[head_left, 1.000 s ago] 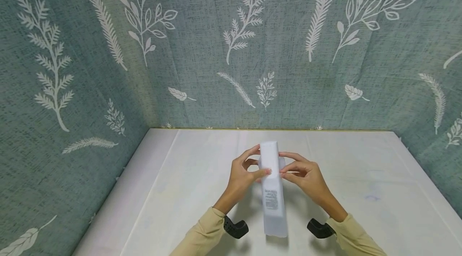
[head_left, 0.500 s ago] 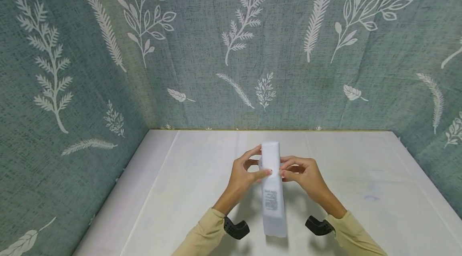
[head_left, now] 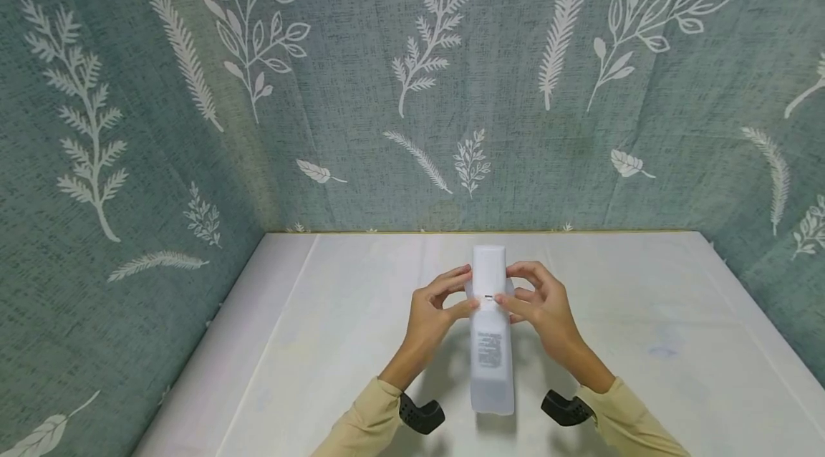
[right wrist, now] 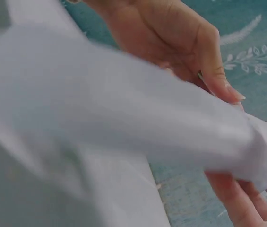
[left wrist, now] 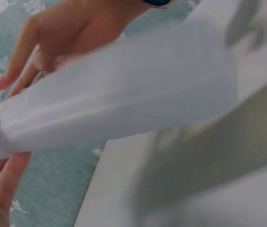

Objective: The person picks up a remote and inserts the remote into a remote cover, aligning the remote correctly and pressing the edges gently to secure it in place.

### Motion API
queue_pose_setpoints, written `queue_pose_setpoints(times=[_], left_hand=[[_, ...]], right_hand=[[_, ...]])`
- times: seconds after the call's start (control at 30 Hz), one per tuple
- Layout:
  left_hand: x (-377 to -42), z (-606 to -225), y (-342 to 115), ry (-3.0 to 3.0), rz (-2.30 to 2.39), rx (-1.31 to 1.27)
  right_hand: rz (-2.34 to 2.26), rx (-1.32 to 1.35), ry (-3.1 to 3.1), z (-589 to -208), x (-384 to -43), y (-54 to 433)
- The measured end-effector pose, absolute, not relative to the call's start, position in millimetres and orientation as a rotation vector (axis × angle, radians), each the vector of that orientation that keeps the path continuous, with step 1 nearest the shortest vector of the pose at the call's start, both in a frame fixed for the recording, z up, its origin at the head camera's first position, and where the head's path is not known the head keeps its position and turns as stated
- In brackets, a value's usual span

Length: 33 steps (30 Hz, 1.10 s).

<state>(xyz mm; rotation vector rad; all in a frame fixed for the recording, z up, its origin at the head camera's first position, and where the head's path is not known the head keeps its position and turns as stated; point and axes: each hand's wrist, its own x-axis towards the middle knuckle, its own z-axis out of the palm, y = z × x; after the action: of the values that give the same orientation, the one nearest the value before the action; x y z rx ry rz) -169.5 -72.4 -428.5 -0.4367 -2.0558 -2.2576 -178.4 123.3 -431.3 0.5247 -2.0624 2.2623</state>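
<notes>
A tall white soap dispenser with a cloudy translucent lower body is held up over the table, tilted, its back facing me. Small grey print covers part of that back, and a small dark slot shows near the neck. From the left, my left hand grips the head end, thumb on the back and fingers at the side. My right hand holds the other side, its thumb tip right by the slot. In the left wrist view, the dispenser body stretches across, partly hiding the hands.
The white table runs back to a green leaf-patterned cloth behind and at both sides. Black wrist cameras sit at both cuffs. The dispenser's shadow falls on the tabletop.
The dispenser has turned slightly and shifted right, and its dark slot now shows. My right fingers have spread round the side, with the thumb moved onto the back.
</notes>
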Motion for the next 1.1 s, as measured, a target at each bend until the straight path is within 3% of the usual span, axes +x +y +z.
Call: queue_pose_setpoints(times=[0.47,0.73,1.1], left_hand=[[-173,-442,-75,-1.905,-2.355,-0.484],[-169,-437,-71,-1.900,-2.393,-0.373],[-168,-421,-61,-1.960,-2.376,-0.268]], right_hand=[[2.183,0.595,-2.077,-431,-179,121],[2.137,0.733,-2.119,-429,-179,127],[2.129,0.700,-2.097,-430,-174,130]])
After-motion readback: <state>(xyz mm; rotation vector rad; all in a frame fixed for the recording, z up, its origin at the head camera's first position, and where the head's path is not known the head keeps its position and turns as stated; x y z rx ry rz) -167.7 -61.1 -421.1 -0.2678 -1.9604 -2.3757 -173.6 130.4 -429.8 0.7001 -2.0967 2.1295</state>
